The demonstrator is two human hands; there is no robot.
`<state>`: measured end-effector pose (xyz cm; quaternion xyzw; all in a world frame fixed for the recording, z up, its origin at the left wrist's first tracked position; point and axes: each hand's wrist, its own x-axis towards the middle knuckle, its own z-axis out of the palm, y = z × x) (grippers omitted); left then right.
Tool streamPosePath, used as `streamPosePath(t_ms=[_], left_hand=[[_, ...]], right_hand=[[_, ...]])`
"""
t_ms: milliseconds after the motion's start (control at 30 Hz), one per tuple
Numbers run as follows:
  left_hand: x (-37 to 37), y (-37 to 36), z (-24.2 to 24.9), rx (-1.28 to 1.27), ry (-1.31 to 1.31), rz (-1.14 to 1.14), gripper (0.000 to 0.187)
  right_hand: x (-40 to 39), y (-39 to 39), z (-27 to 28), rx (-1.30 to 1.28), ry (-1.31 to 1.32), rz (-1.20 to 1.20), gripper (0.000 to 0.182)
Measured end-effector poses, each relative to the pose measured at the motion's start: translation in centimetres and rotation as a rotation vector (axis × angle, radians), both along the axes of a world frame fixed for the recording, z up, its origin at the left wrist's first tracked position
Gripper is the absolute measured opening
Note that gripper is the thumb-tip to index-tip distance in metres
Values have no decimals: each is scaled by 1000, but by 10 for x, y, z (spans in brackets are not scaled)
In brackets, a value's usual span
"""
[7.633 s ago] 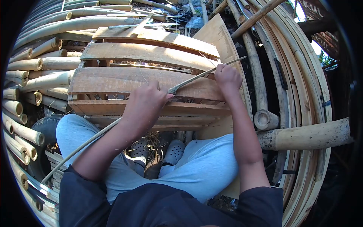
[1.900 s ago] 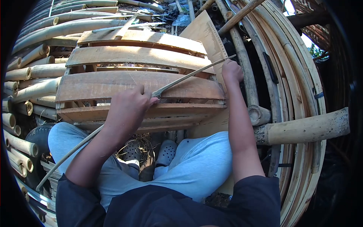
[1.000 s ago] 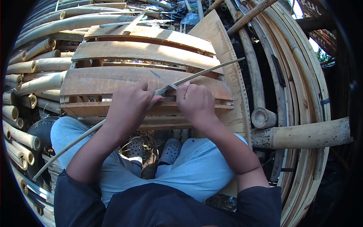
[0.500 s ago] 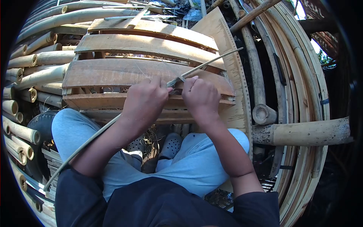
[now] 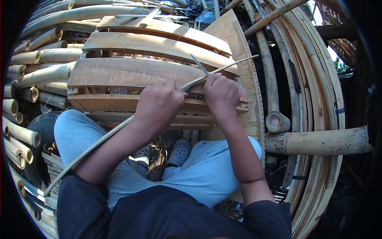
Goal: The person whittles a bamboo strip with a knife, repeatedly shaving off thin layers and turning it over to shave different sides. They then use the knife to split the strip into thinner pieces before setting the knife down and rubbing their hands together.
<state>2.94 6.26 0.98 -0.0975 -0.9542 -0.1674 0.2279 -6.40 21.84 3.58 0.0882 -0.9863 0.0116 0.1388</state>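
Note:
A long thin bamboo strip (image 5: 104,138) runs from the lower left, over my left forearm, up to the right above the slatted wooden bench (image 5: 131,73). My left hand (image 5: 161,99) is closed round the strip near its middle. Farther right, my right hand (image 5: 223,93) is closed on a knife, whose narrow blade (image 5: 199,64) points up and left and crosses the strip. The knife's handle is hidden in the fist.
Cut bamboo poles (image 5: 51,75) are stacked at the left. A flat board (image 5: 250,99) lies beside the bench's right end, with a thick bamboo pole (image 5: 318,141) and long split strips (image 5: 318,87) beyond it. Dark clogs (image 5: 180,153) show below.
My right hand has moved a little right along the strip, and the blade now stands out more above it. My left hand has shifted slightly to the right and down.

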Motion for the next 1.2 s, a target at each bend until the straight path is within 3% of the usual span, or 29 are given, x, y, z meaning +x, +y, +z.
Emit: streamPosePath(t_ms=[100,300,400,500,600,700,767,1000,1067,1200], left_hand=[[-2,1,-2,4,3,7,23],[-1,1,-2,28,-17,25,24],[-3,1,-3,17,-12,30,23],[-4,1,-5,-2,7,26,8],[-7,-4,-5,39,-29,8,16],[-7,-4,-5,6,-50,-2,15],[-5,6,-7,-29,80,54,6],[-10,3,-8,7,41,9,5],[-9,3,-6,55,1,-3,25],[-6,3,-4,30,-7,-7,29]], right_hand=[[19,-15,0,14,-56,109,48],[-6,3,0,-19,16,-19,51],[27,-12,-5,-30,-28,123,49],[21,-11,-11,-119,-25,210,48],[26,-22,-3,-52,11,167,47],[32,-27,-1,34,30,147,47],[29,-16,-1,7,9,212,47],[17,-12,-7,29,87,220,50],[-5,4,-12,74,217,47,51],[-16,20,-2,125,199,5,53]])
